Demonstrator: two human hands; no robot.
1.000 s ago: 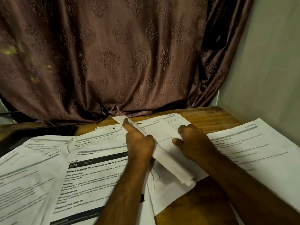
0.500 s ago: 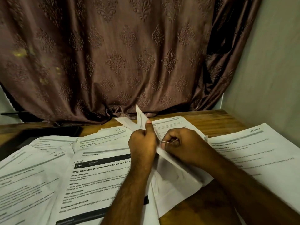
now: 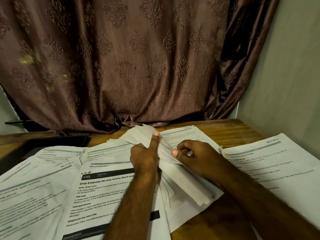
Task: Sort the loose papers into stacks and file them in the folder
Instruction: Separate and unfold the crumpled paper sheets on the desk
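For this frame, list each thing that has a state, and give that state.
Left hand: grips the folded paper, thumb up against it.
Right hand: fingers curled, pinching the same paper's edge.
Folded paper: creased, partly lifted between both hands.
Sheet numbered 3703: flat, face up, overlapping others.
SECTION 1 sheet: flat, face up, at right.
Dark flat object: lying on the wooden table, unclear what.
Curtain: drawn.

The scene is dimly and warmly lit; deep shadow is gathered at the curtain (image 3: 138, 58) folds on the right; small print on the papers (image 3: 97, 191) is softly blurred; edges are bowed by wide-angle distortion.
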